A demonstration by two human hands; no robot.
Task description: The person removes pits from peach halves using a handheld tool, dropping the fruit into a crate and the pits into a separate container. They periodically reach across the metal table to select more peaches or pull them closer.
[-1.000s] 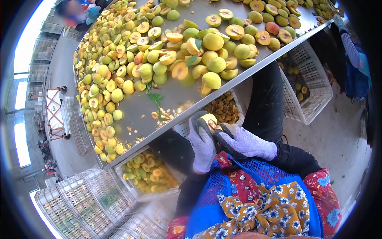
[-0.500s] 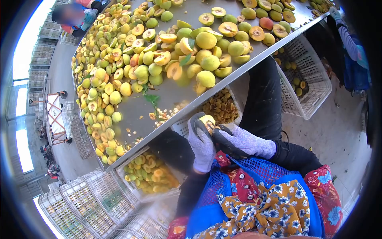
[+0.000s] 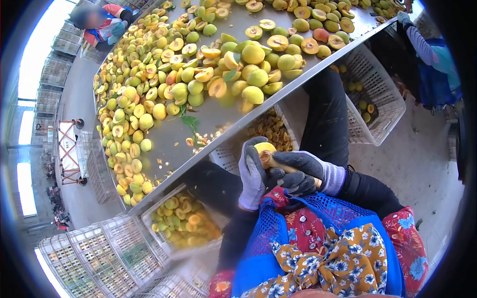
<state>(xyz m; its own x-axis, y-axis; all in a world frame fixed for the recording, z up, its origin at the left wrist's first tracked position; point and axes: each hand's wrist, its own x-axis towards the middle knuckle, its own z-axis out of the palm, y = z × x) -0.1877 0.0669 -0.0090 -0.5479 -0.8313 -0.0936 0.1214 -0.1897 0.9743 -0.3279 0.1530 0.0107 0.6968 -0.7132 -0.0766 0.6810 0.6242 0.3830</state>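
Observation:
My left hand (image 3: 251, 173), in a grey-palmed lavender glove, is closed around a yellow plum half (image 3: 265, 147) just below the table edge. My right hand (image 3: 310, 171), gloved the same way, presses against that fruit. Its fingers wrap round a slim tool with a pale wooden handle (image 3: 318, 183); the working end is mostly hidden at the fruit's brown centre. On the metal table (image 3: 169, 136) above my hands lie many whole and halved green-yellow plums (image 3: 253, 53), some with pits showing. Loose pits (image 3: 202, 139) and leaves (image 3: 190, 121) are scattered near the edge.
Under the table edge, a crate holds brownish fruit pieces (image 3: 273, 130). A white crate (image 3: 382, 104) stands right, and another with plum halves (image 3: 181, 218) lower left. Stacked crates (image 3: 107, 248) stand beside it. Co-workers are at far left (image 3: 107, 25) and right (image 3: 432, 59).
My right hand has turned, so its dark fingers and the tool's pale handle now show. The plum half stays in my left hand. The view has shifted slightly.

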